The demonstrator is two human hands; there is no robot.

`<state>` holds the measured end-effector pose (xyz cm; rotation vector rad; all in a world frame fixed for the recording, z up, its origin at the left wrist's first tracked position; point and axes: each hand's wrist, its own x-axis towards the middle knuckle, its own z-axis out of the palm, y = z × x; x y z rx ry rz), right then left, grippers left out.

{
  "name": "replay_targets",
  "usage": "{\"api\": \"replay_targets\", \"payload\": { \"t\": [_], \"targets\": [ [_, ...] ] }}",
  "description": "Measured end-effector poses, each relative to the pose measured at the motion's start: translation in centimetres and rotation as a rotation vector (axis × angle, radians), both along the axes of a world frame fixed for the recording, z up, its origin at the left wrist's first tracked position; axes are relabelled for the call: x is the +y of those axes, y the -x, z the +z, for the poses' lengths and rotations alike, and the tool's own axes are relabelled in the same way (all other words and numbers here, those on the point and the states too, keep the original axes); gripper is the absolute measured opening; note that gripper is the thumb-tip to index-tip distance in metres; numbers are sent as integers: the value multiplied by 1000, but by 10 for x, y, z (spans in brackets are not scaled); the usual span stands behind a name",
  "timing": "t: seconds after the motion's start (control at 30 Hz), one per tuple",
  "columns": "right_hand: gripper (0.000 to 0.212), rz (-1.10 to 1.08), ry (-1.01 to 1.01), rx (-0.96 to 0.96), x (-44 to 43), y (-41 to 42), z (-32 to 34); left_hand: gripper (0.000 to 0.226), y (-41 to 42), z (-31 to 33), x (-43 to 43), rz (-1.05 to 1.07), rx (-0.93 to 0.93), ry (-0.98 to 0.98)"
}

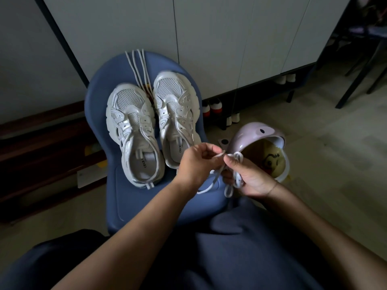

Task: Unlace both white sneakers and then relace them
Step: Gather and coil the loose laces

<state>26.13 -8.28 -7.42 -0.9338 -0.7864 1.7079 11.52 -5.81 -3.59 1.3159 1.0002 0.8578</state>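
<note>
White lace (228,191) inside right grip (250,178)

The left-side sneaker (134,135) and the right-side sneaker (178,118), both white mesh and unlaced, are standing upright side by side on the blue stool (129,208), toes pointing toward its far edge. The first lace (138,65) is lying folded over that far edge, running between the toes. The second lace (232,176) is hanging looped from the left hand (196,164) and right hand (249,176) over the stool's near right edge.
</note>
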Motion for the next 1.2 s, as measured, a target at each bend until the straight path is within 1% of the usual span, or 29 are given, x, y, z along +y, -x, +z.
{"api": "replay_targets", "payload": {
  "t": [0.03,0.1,0.17,0.2,0.23,0.27,0.3,0.37,0.47,0.5,0.53,0.63,0.67,0.73,0.77,0.83,0.87,0.97,1.03,1.07,1.13,1.17,1.2],
  "targets": [
    [39,-11,-21,5,1,1,3,12,-2,1,-2,4,15,-50],
    [47,-31,-48,-8,4,0,6,15,-3,4,-5,5,41,-115],
    [53,-97,0,15,5,-1,10,17,-4,5,-7,30,65,-127],
    [52,-134,28,38,6,-1,13,22,-4,4,-8,59,94,-130],
    [45,-190,68,55,8,-1,16,31,-4,2,-7,82,138,-141],
    [32,-233,111,88,10,-2,17,44,-3,1,-6,80,182,-153],
    [22,-249,128,137,10,-2,19,56,-2,-1,-5,49,214,-165],
    [21,-265,140,178,11,1,26,74,0,-4,-4,-69,209,-152],
    [27,-251,122,111,14,2,34,79,-1,-8,-5,-208,128,-45],
    [29,-277,120,80,15,2,37,78,-2,-10,-5,-222,129,-13],
    [31,-320,119,55,17,0,40,71,-1,-13,-4,-237,136,8],
    [33,-424,77,43,20,-10,47,23,-2,-10,-9,-328,186,-34],
    [35,-408,63,81,22,-13,48,18,-3,-10,-10,-341,184,-43],
    [38,-375,76,242,21,-19,49,19,-4,-10,-11,-352,150,-15],
    [36,-394,102,329,19,-20,50,20,-4,-8,-11,-356,129,8],
    [33,-414,159,421,19,-23,46,22,-3,-6,-9,-347,111,27],
    [35,-394,178,382,19,-24,44,24,-2,-4,-8,-331,116,22],
    [37,-244,181,39,13,-23,41,35,4,0,-2,-274,129,13],
    [34,-150,154,-117,10,-22,35,38,8,3,1,-238,82,38],
    [41,-103,135,-157,9,-21,31,38,9,5,3,-208,47,69],
    [68,-29,100,-244,5,-16,28,39,11,10,5,-165,-18,128],
    [78,18,87,-293,3,-14,27,39,11,12,5,-161,-27,136],
    [80,59,64,-333,1,-11,28,40,10,12,4,-163,-10,127]
  ]
}}
